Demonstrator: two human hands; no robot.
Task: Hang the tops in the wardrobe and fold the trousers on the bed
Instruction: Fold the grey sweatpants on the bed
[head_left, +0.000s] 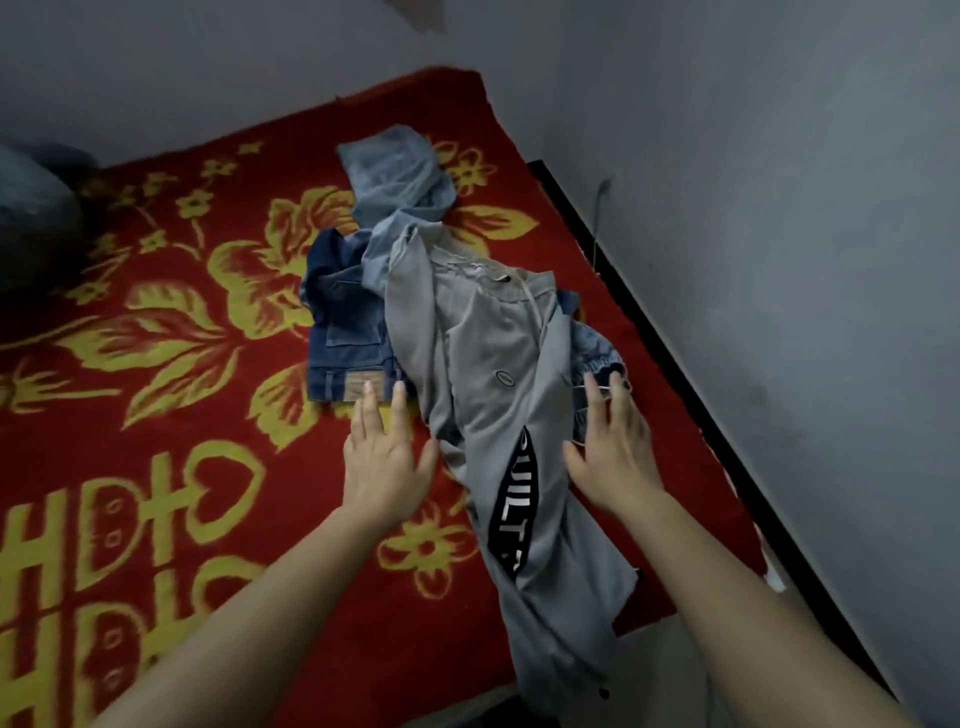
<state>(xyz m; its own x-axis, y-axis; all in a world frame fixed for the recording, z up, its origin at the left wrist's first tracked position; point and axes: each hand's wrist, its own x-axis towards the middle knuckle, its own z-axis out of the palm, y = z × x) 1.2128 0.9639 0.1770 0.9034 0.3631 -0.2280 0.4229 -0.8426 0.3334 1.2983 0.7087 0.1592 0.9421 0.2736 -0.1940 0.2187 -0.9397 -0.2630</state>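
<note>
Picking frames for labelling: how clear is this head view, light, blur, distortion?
Head view: dim, bluish light, corners darker; soft overall, the red blanket pattern smeared at lower left; white lettering on the grey trousers partly readable; the blanket's far edge bends with the wide-angle lens; no glare; the dark bundle at far left too murky to identify.

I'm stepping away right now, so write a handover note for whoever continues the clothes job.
Left hand: open, fingertips at the folded dark blue denim jeans.
Right hand: open, over crumpled light blue denim.
Grey drawstring trousers with a black lettered stripe lie unfolded across the pile on the red floral blanket. More pale denim lies behind.
Done: dark jeans look folded.
To do: fold the rest; wardrobe not in view.
</note>
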